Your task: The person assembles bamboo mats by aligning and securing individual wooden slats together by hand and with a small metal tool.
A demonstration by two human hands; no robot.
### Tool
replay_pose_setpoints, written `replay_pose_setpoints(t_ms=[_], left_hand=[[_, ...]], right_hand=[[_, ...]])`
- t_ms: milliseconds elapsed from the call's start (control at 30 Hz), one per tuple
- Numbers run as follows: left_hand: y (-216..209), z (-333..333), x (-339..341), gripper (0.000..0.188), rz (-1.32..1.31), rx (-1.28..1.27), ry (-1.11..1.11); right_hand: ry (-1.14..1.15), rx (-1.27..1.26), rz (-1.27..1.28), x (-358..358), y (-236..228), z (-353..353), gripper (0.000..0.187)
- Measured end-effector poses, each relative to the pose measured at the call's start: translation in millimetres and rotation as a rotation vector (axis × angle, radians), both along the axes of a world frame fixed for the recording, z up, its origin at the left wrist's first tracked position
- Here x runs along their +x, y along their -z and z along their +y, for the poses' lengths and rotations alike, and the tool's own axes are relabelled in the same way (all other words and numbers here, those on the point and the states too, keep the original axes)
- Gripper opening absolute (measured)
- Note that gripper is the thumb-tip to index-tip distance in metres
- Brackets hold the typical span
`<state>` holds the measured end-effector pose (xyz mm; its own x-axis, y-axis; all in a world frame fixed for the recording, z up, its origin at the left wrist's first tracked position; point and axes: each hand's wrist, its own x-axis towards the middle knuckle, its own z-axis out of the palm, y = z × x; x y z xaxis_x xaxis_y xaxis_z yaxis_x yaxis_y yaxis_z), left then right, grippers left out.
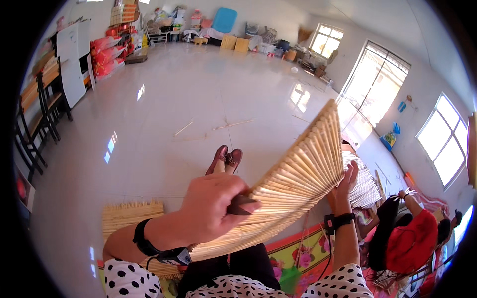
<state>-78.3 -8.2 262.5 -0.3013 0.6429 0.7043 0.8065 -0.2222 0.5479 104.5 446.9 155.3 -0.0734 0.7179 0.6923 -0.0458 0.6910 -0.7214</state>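
Note:
A stiff mat of pale straw-coloured stalks [298,169] slants up across my lap, its ribs fanning toward a raised far corner. My left hand [213,198] is closed in a fist over the mat's near left part, around a dark brown block or handle [243,204]; the rest of that piece is hidden. On the mat's right edge, my right hand [344,184] grips it with fingers pointing up and the thumb side partly hidden behind the stalks.
Another stalk mat [131,216] lies at my left. A pile of pale stalks [361,184] is at my right, near a person in red [412,241] handling thin strips. A flowered cloth [308,251] lies below me. Loose stalks [233,124] lie on the floor; chairs [49,102] stand far left.

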Motion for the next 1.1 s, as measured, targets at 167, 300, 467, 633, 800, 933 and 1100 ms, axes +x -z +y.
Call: replay_pose_setpoints(t_ms=[167,300,467,633,800,933,1100], left_hand=[[15,-16,-22,0.021,-0.056,-0.016,-0.104],[30,-26,-34,0.017,-0.214,-0.023,-0.104],[48,-28,-43,0.019,-0.282,0.019,-0.095],[59,-37,-46,0.023,-0.383,0.035,-0.116],[77,-43,-57,0.026,-0.383,0.090,-0.184],[93,-45,-66,0.026,-0.456,0.159,-0.230],[109,-52,-83,0.019,-0.551,0.190,-0.337]], right_hand=[[0.038,-0.308,0.491,-4,101,9,0.034],[0.111,-0.637,0.250,21,166,-37,0.036],[-0.123,-1.189,-0.056,50,255,-51,0.068],[-0.381,-1.274,0.139,36,254,-95,0.074],[-0.536,-1.161,0.238,17,251,-117,0.070],[-0.666,-1.065,0.108,21,259,-126,0.066],[-0.517,-1.099,-0.131,5,238,-141,0.054]])
